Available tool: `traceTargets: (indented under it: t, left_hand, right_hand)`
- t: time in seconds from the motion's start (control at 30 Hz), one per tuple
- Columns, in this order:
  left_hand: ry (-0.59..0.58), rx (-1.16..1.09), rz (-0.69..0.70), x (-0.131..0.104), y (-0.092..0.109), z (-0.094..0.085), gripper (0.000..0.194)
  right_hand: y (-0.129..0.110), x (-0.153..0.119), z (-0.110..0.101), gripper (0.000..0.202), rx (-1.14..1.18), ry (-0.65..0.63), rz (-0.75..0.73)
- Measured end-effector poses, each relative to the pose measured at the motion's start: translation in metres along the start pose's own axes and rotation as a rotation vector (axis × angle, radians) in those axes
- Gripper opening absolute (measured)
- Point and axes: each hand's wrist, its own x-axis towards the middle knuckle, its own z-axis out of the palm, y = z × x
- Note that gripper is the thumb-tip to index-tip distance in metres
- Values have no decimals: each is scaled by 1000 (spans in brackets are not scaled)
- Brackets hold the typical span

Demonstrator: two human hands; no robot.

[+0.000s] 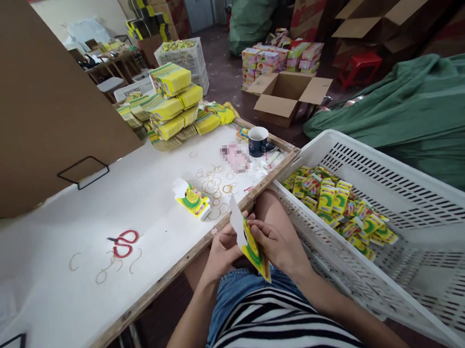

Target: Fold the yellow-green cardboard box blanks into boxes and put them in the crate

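Over my lap, just off the table edge, a yellow and green card packet (252,245) with a white flap at its top is held between both hands. My left hand (224,249) grips its left side, fingers partly behind it. On its right side, my right hand (276,243) pinches the packet with thumb and fingers. A small pile of similar yellow packets (193,201) lies on the white table (146,202), beside scattered rubber bands (213,186). Red-handled scissors (125,243) rest further left on the table.
At my right stands a white plastic crate (397,177) with many small filled packets (334,195). Stacked yellow cards (173,103) and a dark mug (258,141) are at the table's far end. Beyond is an open cardboard box (277,106). A brown board (37,103) rises at left.
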Motion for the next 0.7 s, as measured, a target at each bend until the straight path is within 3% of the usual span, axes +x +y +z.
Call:
traceTargets:
  t: [0.17, 0.33, 0.6, 0.7]
  left_hand:
    - [3, -34, 36, 0, -3, 0, 75]
    - [1, -39, 24, 0, -3, 3, 56]
    - [98, -100, 31, 7, 0, -2, 39]
    - [133, -84, -27, 6, -4, -2, 37]
  right_hand:
    - [2, -2, 3, 49, -2, 30, 18]
    - [10, 0, -3, 47, -9, 118, -22]
    - [-11, -10, -13, 48, -455, 9, -81]
    - [-14, -9, -15, 37, -557, 46, -126]
